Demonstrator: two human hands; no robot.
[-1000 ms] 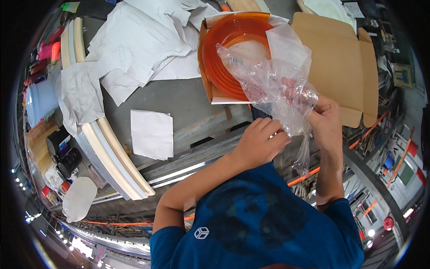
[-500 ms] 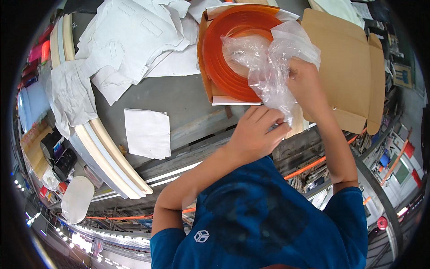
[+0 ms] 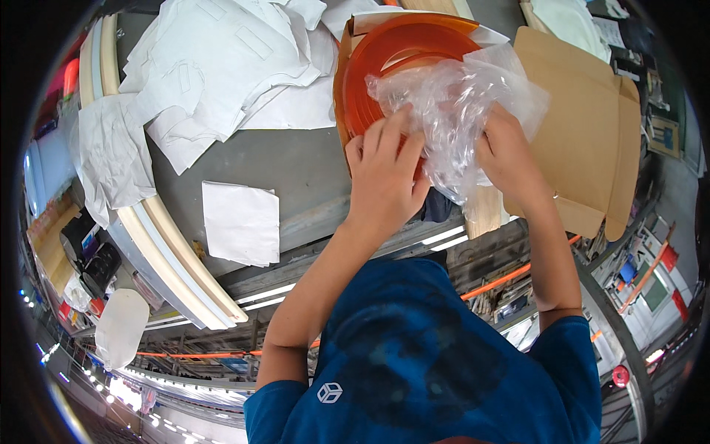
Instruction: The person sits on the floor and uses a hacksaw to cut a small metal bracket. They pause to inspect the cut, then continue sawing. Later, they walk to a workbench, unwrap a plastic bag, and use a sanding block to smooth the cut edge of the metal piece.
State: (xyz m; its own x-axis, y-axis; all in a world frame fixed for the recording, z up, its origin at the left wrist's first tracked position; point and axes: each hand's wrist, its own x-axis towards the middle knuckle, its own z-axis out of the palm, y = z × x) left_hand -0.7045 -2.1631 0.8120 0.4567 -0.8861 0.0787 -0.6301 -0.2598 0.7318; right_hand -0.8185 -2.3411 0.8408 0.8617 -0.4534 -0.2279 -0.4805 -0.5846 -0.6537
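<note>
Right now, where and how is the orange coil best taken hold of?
Probably by the upper-left band of the coil, coming from above on the left, fingers hooked over its inner edge. It lies ring-shaped in the open box; that band is bare, while the bag covers much of the centre and right side, where the right hand grips plastic.

- A grey, flat tabletop [image 3: 310, 159].
- A loose pile of large white paper sheets [image 3: 214, 66], overlapping, some with drawn rectangular outlines.
- A small, squarish, folded white paper [image 3: 241, 223], lying apart from the pile.
- Long, curved cream and pale-blue strips [image 3: 177, 255] side by side at the left.
- A crumpled white sheet [image 3: 115, 152], draped across those strips.
- A flat, off-white plate with rounded corners [image 3: 120, 328].
- A shiny black rounded object [image 3: 101, 268], its kind unclear.
- A pale-blue container [image 3: 50, 166].
</note>
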